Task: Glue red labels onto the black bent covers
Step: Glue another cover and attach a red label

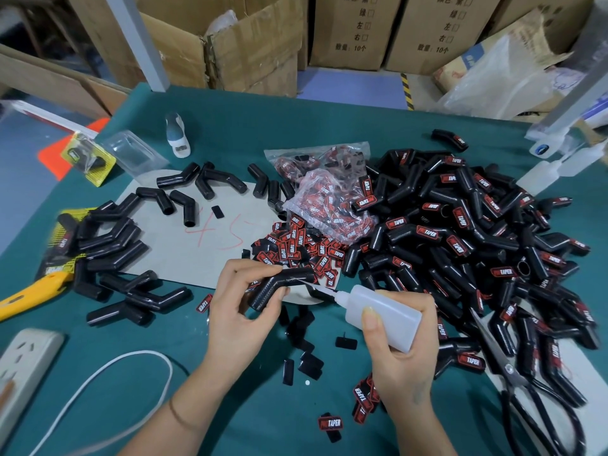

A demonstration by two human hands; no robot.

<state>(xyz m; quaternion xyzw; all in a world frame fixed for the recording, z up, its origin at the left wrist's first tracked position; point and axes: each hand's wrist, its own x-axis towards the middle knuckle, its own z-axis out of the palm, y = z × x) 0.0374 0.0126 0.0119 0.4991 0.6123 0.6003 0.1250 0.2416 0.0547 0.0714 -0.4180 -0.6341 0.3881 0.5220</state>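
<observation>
My left hand (241, 309) grips a black bent cover (283, 286) just above the green table. My right hand (399, 350) holds a white glue bottle (383, 307), its thin nozzle touching the cover's side. Loose red labels (296, 248) lie in a heap right behind the cover, and more fill clear bags (329, 195). Unlabelled black covers (115, 258) lie at the left on a grey cardboard sheet (204, 245). A big pile of covers with red labels (477, 232) spreads over the right side.
Scissors (523, 390) lie at the lower right. A yellow knife (29, 294) and a white power strip (23, 366) with its cable sit at the left. Spare glue bottles (546, 172) stand at the far right. Cardboard boxes (256, 44) line the back.
</observation>
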